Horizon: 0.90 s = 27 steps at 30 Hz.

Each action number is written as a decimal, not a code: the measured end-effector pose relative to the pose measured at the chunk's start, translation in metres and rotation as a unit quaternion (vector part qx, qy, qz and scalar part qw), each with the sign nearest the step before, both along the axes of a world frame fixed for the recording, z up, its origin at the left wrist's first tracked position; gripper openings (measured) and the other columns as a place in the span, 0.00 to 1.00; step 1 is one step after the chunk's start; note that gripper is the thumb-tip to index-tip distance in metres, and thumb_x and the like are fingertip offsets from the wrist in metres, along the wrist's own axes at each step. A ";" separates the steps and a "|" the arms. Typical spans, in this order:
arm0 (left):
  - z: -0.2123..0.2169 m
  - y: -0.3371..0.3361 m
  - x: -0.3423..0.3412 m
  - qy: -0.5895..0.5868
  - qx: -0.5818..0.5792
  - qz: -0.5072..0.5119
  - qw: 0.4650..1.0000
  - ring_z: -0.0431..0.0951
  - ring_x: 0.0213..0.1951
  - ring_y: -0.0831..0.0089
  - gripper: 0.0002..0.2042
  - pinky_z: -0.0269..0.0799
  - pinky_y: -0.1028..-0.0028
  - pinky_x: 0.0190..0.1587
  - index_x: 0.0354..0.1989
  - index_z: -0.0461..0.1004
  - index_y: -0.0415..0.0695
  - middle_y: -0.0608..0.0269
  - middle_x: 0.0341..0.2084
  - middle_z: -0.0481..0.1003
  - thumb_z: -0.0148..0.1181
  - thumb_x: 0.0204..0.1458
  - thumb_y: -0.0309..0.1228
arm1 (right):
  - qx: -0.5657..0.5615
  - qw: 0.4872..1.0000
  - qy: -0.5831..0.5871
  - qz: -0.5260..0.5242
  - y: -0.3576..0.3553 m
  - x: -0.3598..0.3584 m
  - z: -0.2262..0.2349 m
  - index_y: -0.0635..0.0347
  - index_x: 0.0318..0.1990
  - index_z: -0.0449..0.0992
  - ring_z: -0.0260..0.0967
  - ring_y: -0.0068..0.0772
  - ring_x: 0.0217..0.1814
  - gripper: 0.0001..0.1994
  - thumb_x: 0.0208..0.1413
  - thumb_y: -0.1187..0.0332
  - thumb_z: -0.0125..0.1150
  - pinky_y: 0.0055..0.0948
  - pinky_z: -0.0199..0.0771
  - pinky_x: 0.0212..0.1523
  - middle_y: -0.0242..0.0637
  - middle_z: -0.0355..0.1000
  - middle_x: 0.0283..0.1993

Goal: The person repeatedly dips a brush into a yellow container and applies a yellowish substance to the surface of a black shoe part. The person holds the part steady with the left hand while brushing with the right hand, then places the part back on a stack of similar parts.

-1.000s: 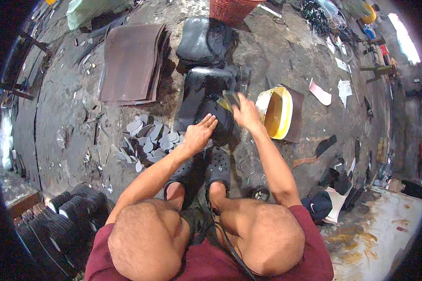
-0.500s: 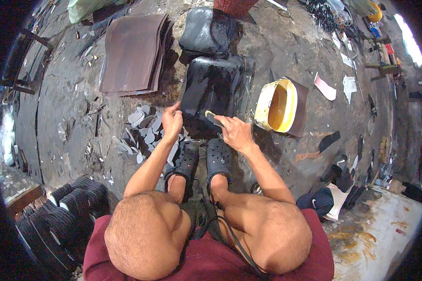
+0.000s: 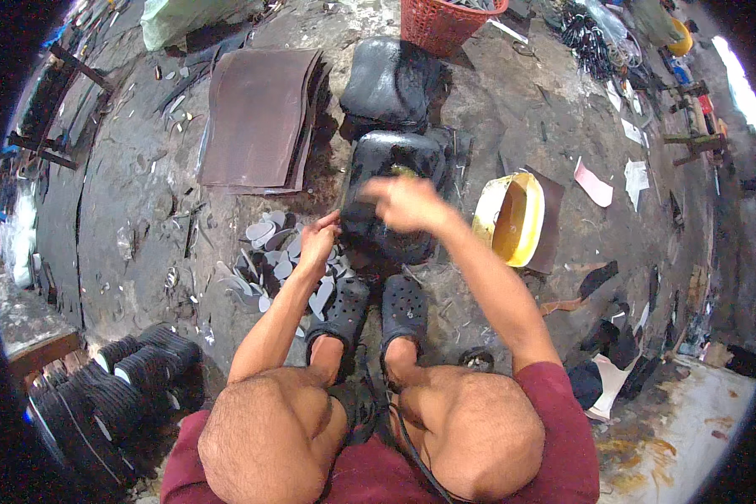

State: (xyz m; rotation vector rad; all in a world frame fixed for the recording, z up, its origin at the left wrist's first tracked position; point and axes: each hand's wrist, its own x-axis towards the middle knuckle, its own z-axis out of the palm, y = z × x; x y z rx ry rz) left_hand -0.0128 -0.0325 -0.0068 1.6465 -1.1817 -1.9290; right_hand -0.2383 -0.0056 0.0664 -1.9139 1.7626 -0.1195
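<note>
My left hand (image 3: 317,244) rests its fingers on the left edge of the black rubber block (image 3: 391,189), which lies on the floor just ahead of my black clogs (image 3: 376,307). My right hand (image 3: 407,203), blurred, hovers over the block; its grip I cannot tell. A yellow tub (image 3: 512,220) stands right; grey cut-outs (image 3: 273,260) lie left.

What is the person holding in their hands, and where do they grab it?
The right hand grips something small and yellowish, too blurred to tell where. The left hand presses the black sheet's near left edge.
</note>
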 end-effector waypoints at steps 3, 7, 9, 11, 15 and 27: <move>0.000 0.000 -0.008 0.000 0.009 -0.028 1.000 0.72 0.60 0.66 0.26 0.60 0.67 0.65 0.60 0.76 0.41 0.55 0.57 0.76 0.57 0.49 0.24 | -0.032 0.978 0.055 -0.199 -0.057 -0.071 0.021 0.31 0.61 0.74 0.78 0.49 0.53 0.25 0.54 0.66 0.56 0.48 0.76 0.53 0.41 0.80 0.51; -0.015 0.000 -0.005 0.006 -0.016 -0.030 0.999 0.73 0.55 0.67 0.25 0.63 0.67 0.62 0.59 0.76 0.40 0.56 0.54 0.77 0.56 0.49 0.23 | 0.015 0.983 0.086 -0.165 -0.049 -0.070 -0.012 0.24 0.61 0.73 0.77 0.50 0.53 0.25 0.57 0.67 0.56 0.50 0.77 0.52 0.41 0.79 0.52; -0.010 0.002 -0.005 -0.013 -0.022 -0.031 0.999 0.75 0.52 0.68 0.24 0.66 0.68 0.59 0.58 0.77 0.40 0.57 0.51 0.79 0.56 0.49 0.23 | 0.003 0.986 0.067 -0.150 -0.023 -0.056 -0.019 0.26 0.59 0.75 0.77 0.51 0.52 0.27 0.53 0.71 0.55 0.50 0.77 0.51 0.40 0.79 0.51; -0.021 0.001 0.006 -0.003 -0.002 -0.008 1.000 0.75 0.49 0.69 0.24 0.68 0.69 0.55 0.58 0.77 0.40 0.57 0.49 0.79 0.56 0.49 0.23 | 0.004 0.991 0.036 -0.132 0.001 -0.027 -0.018 0.26 0.58 0.76 0.78 0.50 0.51 0.27 0.51 0.72 0.55 0.50 0.79 0.49 0.40 0.80 0.50; -0.009 0.003 -0.006 -0.003 0.003 -0.016 1.000 0.77 0.45 0.69 0.24 0.72 0.70 0.49 0.58 0.77 0.40 0.58 0.49 0.79 0.54 0.49 0.22 | -0.063 0.992 0.017 -0.105 0.065 0.015 -0.020 0.32 0.57 0.77 0.78 0.49 0.49 0.25 0.52 0.72 0.56 0.50 0.80 0.46 0.37 0.79 0.50; 0.004 0.004 -0.009 0.050 -0.103 -0.082 0.990 0.79 0.40 0.76 0.14 0.75 0.75 0.45 0.49 0.80 0.38 0.59 0.43 0.81 0.59 0.53 0.20 | -0.193 0.976 0.093 -0.030 0.145 0.056 -0.039 0.33 0.60 0.75 0.70 0.43 0.61 0.30 0.47 0.74 0.61 0.42 0.78 0.56 0.32 0.71 0.61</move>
